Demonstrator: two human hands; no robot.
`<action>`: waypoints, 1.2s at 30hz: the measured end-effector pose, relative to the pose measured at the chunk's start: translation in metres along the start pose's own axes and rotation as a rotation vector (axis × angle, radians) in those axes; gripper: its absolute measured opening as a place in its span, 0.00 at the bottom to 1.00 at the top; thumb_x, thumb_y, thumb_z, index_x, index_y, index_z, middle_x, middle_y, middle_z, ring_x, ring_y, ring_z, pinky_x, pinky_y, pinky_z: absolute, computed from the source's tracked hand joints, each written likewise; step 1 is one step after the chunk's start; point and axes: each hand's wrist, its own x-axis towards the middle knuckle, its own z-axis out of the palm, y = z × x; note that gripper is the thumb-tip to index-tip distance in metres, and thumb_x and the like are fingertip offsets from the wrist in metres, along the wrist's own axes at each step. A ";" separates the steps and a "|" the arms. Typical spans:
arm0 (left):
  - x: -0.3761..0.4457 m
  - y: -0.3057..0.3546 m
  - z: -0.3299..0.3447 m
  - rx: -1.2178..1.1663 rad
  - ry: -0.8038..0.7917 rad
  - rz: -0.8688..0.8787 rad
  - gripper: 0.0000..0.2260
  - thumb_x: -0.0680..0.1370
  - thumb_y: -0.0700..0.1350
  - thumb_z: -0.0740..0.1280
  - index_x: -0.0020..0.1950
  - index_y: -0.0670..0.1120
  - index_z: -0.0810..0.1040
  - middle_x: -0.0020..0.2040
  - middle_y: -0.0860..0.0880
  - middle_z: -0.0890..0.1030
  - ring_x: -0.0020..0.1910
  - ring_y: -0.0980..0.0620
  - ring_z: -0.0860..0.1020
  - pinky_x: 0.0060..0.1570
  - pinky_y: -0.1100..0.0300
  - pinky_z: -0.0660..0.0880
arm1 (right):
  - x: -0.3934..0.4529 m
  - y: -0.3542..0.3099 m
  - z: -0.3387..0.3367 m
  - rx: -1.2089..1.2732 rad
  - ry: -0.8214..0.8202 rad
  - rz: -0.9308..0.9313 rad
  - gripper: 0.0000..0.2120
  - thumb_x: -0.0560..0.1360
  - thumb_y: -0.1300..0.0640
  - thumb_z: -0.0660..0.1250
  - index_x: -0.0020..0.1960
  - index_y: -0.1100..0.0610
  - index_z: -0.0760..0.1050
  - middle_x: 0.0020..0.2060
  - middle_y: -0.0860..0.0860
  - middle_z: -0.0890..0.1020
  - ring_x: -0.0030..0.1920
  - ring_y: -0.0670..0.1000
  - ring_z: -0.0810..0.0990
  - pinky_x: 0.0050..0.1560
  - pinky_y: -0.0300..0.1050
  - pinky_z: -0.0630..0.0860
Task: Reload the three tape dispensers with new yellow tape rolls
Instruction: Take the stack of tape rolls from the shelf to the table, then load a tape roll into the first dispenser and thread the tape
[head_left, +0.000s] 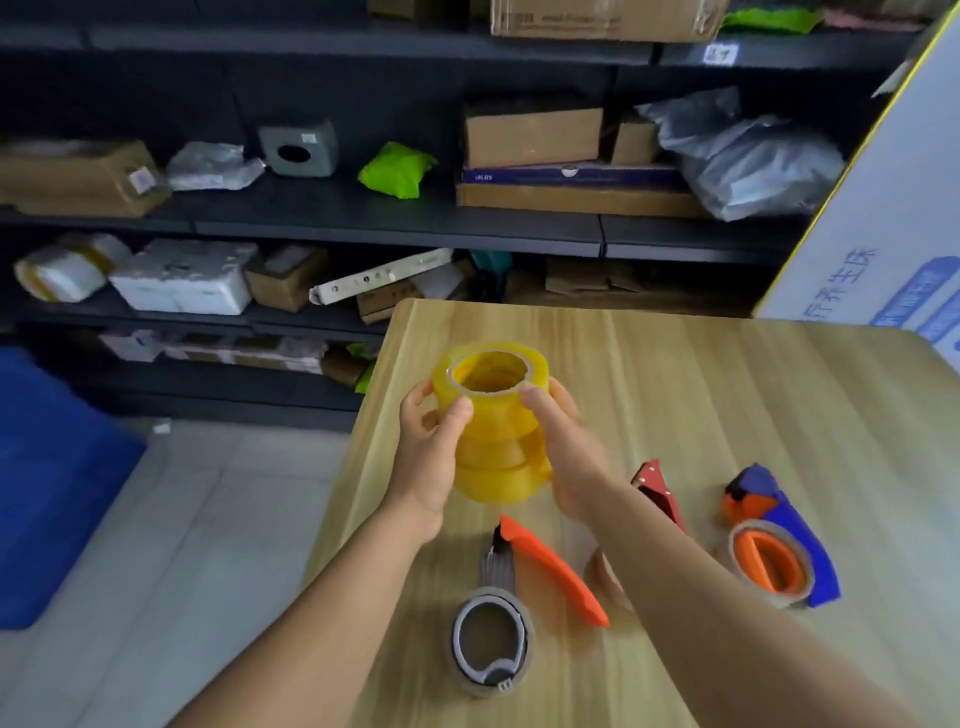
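Note:
A stack of three yellow tape rolls (493, 426) is held upright above the wooden table (701, 395). My left hand (431, 457) grips its left side and my right hand (566, 447) grips its right side. Three tape dispensers lie on the table nearer to me. The grey and orange dispenser (498, 613) lies below the stack. A red dispenser (657, 491) is partly hidden behind my right forearm. The blue and orange dispenser (774, 540) lies at the right, with a nearly bare core on its wheel.
Dark shelves (395, 223) with cardboard boxes and wrapped parcels stand behind the table. A large white carton (883, 218) leans at the right. A blue bin (47, 478) sits on the tiled floor at the left, beyond the table's left edge.

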 end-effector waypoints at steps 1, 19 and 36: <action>0.006 -0.004 -0.001 0.005 0.008 -0.019 0.23 0.69 0.58 0.67 0.61 0.64 0.64 0.60 0.51 0.78 0.59 0.49 0.77 0.58 0.49 0.75 | 0.009 0.004 -0.001 0.004 -0.008 0.019 0.09 0.78 0.49 0.64 0.58 0.43 0.75 0.43 0.43 0.84 0.42 0.41 0.82 0.36 0.37 0.76; 0.049 -0.059 -0.022 0.048 0.126 -0.173 0.21 0.67 0.46 0.63 0.56 0.62 0.65 0.54 0.53 0.78 0.53 0.53 0.76 0.52 0.57 0.72 | 0.067 0.062 0.001 -0.003 -0.143 0.179 0.26 0.71 0.67 0.68 0.65 0.47 0.72 0.45 0.42 0.82 0.51 0.46 0.78 0.52 0.43 0.72; -0.035 -0.064 -0.032 0.452 -0.050 -0.238 0.29 0.79 0.50 0.64 0.78 0.48 0.55 0.73 0.49 0.69 0.69 0.52 0.69 0.62 0.59 0.66 | -0.022 0.064 0.012 -0.626 0.042 -0.024 0.34 0.78 0.53 0.65 0.79 0.51 0.52 0.76 0.49 0.63 0.75 0.50 0.62 0.70 0.45 0.62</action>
